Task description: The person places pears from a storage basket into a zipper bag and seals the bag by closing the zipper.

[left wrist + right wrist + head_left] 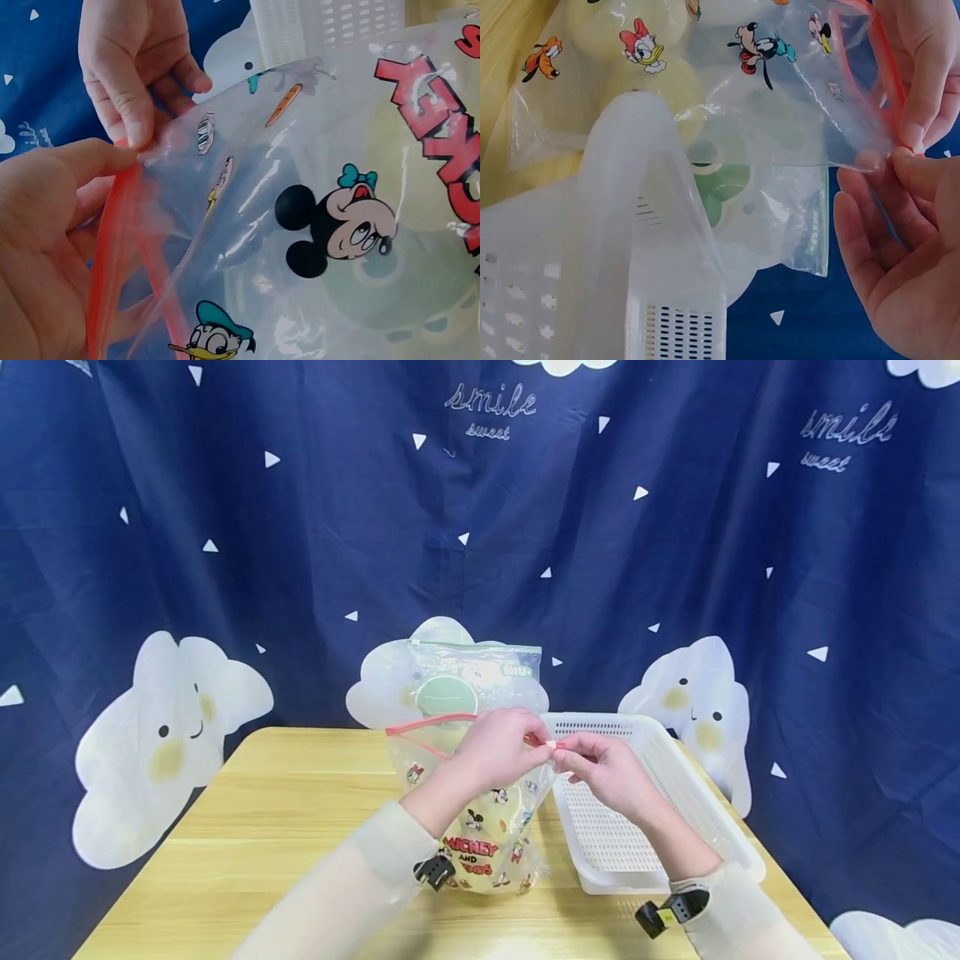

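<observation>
A clear zip bag (498, 827) with cartoon characters and a red zip edge stands on the table, pale yellow round things inside it. My left hand (504, 747) pinches the red zip edge near its right corner. With thumb and finger, my right hand (607, 772) pinches that same corner, right beside the left fingertips. In the left wrist view the bag's mouth (142, 247) gapes below the left hand. Close behind stands a second clear bag (487, 672) with a green zip edge and a green print; its lower part is hidden.
A white perforated plastic basket (675, 777) stands at the right of the wooden table (285, 827), close against the bag. Behind the table hangs a dark blue curtain (300, 527) with clouds and triangles.
</observation>
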Motion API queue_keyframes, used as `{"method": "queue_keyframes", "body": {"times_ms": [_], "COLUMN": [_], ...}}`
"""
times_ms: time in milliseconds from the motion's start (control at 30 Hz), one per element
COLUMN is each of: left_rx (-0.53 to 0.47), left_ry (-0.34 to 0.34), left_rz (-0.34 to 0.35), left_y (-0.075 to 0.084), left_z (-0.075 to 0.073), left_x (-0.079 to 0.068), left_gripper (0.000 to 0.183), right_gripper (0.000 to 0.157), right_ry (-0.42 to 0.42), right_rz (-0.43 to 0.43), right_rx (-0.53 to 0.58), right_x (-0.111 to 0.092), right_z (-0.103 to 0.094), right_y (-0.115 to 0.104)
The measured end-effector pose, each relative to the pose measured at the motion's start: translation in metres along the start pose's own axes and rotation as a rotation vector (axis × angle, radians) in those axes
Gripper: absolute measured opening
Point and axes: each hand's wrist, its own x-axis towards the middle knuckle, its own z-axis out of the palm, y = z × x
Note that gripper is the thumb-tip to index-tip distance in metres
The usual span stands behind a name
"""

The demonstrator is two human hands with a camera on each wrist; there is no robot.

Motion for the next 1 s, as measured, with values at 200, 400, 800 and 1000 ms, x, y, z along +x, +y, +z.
{"method": "queue_keyframes", "body": {"times_ms": [200, 400, 800, 1000], "left_rx": [-0.026, -0.076, -0.233, -0.299], "left_ry": [-0.044, -0.056, -0.069, -0.061], "left_rz": [-0.014, -0.028, -0.135, -0.150], "left_y": [-0.004, -0.017, -0.065, -0.096], "left_z": [-0.006, -0.013, -0.043, -0.059], "left_x": [-0.001, -0.006, -0.042, -0.064], "left_gripper": [0.011, 0.007, 0.009, 0.006], "right_gripper": [0.013, 0.013, 0.012, 0.012], "right_ry": [0.003, 0.023, 0.031, 0.034], "right_rz": [-0.014, 0.005, 0.023, 0.036], "right_rx": [-0.009, -0.005, -0.022, -0.013], "right_x": [-0.001, -0.001, -0.002, -0.001], "right_z": [0.000, -0.001, -0.006, -0.006], "right_y": [-0.001, 0.002, 0.006, 0.008]}}
